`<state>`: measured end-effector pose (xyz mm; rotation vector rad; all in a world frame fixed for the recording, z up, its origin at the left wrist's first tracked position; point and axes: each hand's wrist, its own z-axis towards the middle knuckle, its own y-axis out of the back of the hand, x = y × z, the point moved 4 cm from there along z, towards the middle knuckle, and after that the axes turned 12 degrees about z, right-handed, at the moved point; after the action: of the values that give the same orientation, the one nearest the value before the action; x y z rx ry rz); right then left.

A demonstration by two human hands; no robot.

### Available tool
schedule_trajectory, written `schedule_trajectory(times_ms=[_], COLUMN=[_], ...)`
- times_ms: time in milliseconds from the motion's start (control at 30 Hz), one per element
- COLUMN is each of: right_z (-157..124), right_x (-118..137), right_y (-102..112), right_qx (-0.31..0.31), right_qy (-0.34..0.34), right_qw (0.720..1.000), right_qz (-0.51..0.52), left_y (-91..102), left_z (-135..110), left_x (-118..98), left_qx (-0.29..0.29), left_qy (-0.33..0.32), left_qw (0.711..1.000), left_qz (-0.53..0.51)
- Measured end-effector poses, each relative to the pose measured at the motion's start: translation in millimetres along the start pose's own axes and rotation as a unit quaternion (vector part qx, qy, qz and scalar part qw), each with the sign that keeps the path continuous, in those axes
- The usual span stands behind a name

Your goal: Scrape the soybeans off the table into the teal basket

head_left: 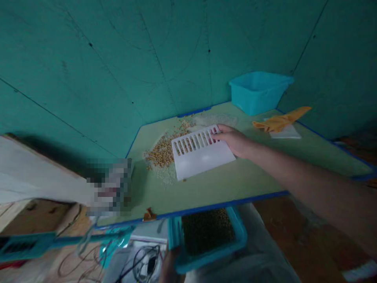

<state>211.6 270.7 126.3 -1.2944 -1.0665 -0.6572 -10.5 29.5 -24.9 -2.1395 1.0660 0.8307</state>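
Note:
A white tray (203, 157) with a row of long slots along its far side lies over the green table top. My right hand (232, 139) grips its right end, thumb on top. Small tan, bean-like grains fill several slots, while a few slots at the right look reddish. More loose grains (161, 153) are heaped to the left of the tray and behind it. Below the table's front edge, a blue basin (240, 232) holds a dark mass of grains. My left hand (171, 261) is a blurred shape at the basin's lower left corner, its fingers indistinct.
A blue tub (256, 94) stands at the table's back right, with an orange cloth (279, 120) and white sheet in front of it. A teal wall rises behind. Brown scrap (149, 214) lies at the front edge. Black cables (147, 261) sit below left.

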Motion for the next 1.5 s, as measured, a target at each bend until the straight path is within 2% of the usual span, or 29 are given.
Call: schedule_trajectory(times_ms=[233,400,667,900,1167,1333,1500], right_z=[-1,-5,-13,-19,-23,-23,-23], right_x=[-7,-8,-8,-4,-5,-4,-5], right_y=[-5,-7,-13,-15,-12,-12,-12], right_qx=[0.053,0.093,0.196,0.279,0.317,0.328,0.328], right_qy=[-0.04,-0.073,-0.127,-0.151,-0.165,-0.158,-0.158], right_qw=[0.998,0.993,0.967,0.937,0.915,0.911,0.914], right_qz=[0.019,-0.02,-0.099,-0.147,-0.187,-0.195,-0.18], left_y=[5.6,8.2,9.4,3.3,-3.3,-2.2,-1.9], left_z=[1,6,7,0,-6,-7,-7], left_x=[3,6,8,9,2,2,4], left_qx=[-0.013,-0.015,-0.024,-0.016,-0.003,-0.003,0.017], left_qy=[0.012,0.022,0.035,0.035,0.034,0.046,0.067], left_qw=[1.0,1.0,0.999,0.997,0.996,0.996,0.993], left_qz=[0.002,0.002,-0.002,-0.073,-0.086,-0.071,-0.098])
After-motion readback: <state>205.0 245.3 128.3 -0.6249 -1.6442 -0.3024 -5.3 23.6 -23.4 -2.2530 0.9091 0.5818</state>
